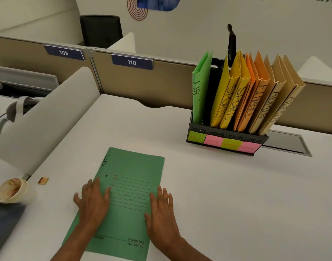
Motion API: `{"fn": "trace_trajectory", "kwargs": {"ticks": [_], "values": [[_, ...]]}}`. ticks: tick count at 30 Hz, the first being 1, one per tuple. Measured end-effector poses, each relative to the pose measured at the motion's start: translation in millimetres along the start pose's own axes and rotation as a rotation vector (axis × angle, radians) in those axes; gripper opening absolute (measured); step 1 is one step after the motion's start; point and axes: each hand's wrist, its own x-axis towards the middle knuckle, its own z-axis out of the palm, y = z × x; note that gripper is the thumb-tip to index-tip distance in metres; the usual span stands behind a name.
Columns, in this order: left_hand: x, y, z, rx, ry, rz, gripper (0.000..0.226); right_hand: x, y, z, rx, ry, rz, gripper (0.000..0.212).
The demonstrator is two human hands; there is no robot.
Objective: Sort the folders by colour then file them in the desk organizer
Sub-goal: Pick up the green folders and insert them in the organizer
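A green folder (pixel 132 178) marked HR lies flat on the white desk (pixel 227 194) in front of me. My left hand (pixel 93 201) rests flat on its left edge, fingers straight. My right hand (pixel 162 208) lies flat on its right edge, fingers spread. At the back right stands the black desk organizer (pixel 225 137). It holds an upright green HR folder (pixel 200 87), two yellow SPORTS folders (pixel 230 95), orange FINANCE folders (pixel 255 91) and tan ADMIN folders (pixel 280 97), all leaning right.
Green and pink sticky labels (pixel 223 143) line the organizer's front. A used paper cup (pixel 10 191) lies at the left edge beside a small wrapper (pixel 43 180). A white divider (pixel 48 113) bounds the left; a cable hatch (pixel 287 144) sits behind the organizer.
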Motion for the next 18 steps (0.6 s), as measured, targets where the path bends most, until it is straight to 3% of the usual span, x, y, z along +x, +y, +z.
{"fn": "trace_trajectory", "kwargs": {"ticks": [6,13,18], "values": [[13,-15,-4,-0.089,0.001,-0.182,0.055,-12,3,14,-0.018,-0.118,0.039,0.062],[38,-12,-6,-0.240,-0.040,-0.299,0.057,-13,6,11,0.002,-0.138,0.033,0.064],[42,-10,-20,-0.470,0.011,-0.293,0.041,-13,10,8,0.059,-0.156,0.050,0.066]]}}
